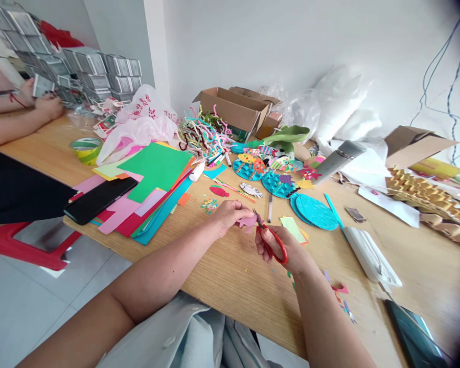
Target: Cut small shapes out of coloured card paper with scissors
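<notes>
Between the fingers of my left hand point(230, 214) is a small piece of pink paper point(247, 222). My right hand point(278, 243) is closed around a pair of red-handled scissors point(276, 248), whose blade tips reach the edge of the pink paper. Beyond my hands lie a red paper fish point(219, 191), a black-and-white fish cutout point(251, 190) and a pen point(270, 208). A heap of tiny paper bits point(209, 205) sits left of them. To the right, light green paper pieces point(292, 228) lie near the blue paper discs point(315, 210).
Coloured paper sheets point(157, 166) with a black phone point(99, 200) cover the left side. Pipe cleaners point(203, 135), a cardboard box point(232, 108) and a grey bottle point(339, 159) stand farther back. A white power strip point(371, 254) lies right. Another person's hands point(48, 105) are at far left.
</notes>
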Motion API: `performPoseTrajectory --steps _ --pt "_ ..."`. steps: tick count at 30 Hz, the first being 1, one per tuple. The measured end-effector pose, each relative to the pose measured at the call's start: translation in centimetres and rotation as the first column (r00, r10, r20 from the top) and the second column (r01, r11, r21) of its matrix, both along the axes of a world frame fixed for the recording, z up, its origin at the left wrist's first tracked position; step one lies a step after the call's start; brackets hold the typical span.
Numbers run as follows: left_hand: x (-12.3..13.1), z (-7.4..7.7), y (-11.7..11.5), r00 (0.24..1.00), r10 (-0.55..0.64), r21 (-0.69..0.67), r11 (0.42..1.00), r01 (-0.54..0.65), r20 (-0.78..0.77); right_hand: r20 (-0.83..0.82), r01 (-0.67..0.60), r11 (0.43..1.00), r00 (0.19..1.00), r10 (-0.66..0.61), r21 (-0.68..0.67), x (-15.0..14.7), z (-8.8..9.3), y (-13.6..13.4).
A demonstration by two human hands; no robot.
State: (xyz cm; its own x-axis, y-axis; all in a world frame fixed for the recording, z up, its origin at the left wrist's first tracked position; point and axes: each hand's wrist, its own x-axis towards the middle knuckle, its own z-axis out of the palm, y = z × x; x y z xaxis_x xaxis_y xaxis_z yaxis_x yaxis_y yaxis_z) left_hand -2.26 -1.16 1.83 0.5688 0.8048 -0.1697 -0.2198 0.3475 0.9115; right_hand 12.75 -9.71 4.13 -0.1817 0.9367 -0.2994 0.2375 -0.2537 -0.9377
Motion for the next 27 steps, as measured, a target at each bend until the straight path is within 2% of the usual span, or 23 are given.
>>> performPoseTrajectory --steps 17,27 --pt "0.08 0.55 -0.39 0.991 0.097 0.186 0.979 -0.078 -0.096 0.010 -0.010 1.000 1.000 0.010 -0.004 0.16 -0.15 -0.02" --pt "0.10 0.04 -0.16 0.999 0.044 0.074 0.996 -0.042 -0.026 -0.032 -0.006 1.000 0.999 0.007 0.022 -0.03 -0.13 0.02"
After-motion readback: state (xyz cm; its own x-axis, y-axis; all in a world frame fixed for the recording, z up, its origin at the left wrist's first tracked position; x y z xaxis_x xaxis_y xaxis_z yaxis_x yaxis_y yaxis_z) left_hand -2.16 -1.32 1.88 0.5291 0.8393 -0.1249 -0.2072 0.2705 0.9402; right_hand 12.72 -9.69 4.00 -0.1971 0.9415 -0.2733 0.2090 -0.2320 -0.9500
